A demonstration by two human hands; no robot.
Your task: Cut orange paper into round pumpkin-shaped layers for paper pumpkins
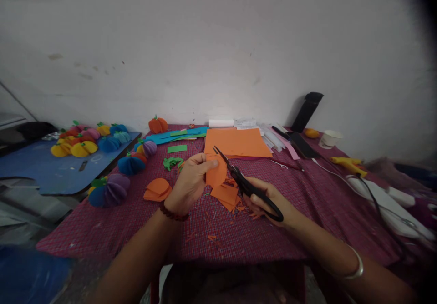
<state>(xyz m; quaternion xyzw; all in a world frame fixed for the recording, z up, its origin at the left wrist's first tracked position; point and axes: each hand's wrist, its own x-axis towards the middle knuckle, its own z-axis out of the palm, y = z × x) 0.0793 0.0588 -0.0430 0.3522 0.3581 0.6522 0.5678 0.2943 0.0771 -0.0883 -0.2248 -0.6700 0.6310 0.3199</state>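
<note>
My left hand point(191, 181) pinches a rounded orange paper piece point(217, 173) above the red checked tablecloth point(307, 190). My right hand point(271, 199) grips black scissors point(244, 183) by their handles, with the blades open and pointing up-left along the paper's right edge. Orange offcuts point(226, 195) and thin paper slivers lie on the cloth just beneath both hands. A small stack of cut orange rounds point(157, 189) rests to the left of my left hand.
Orange sheets point(235, 142) lie behind the hands, blue and green paper point(177, 135) to their left. Paper pumpkins point(112, 189) sit along the left and on a blue table point(44, 167). A yellow glue gun point(348, 164), its cord, a white cup point(330, 138) and a black bottle point(307, 110) stand at the right.
</note>
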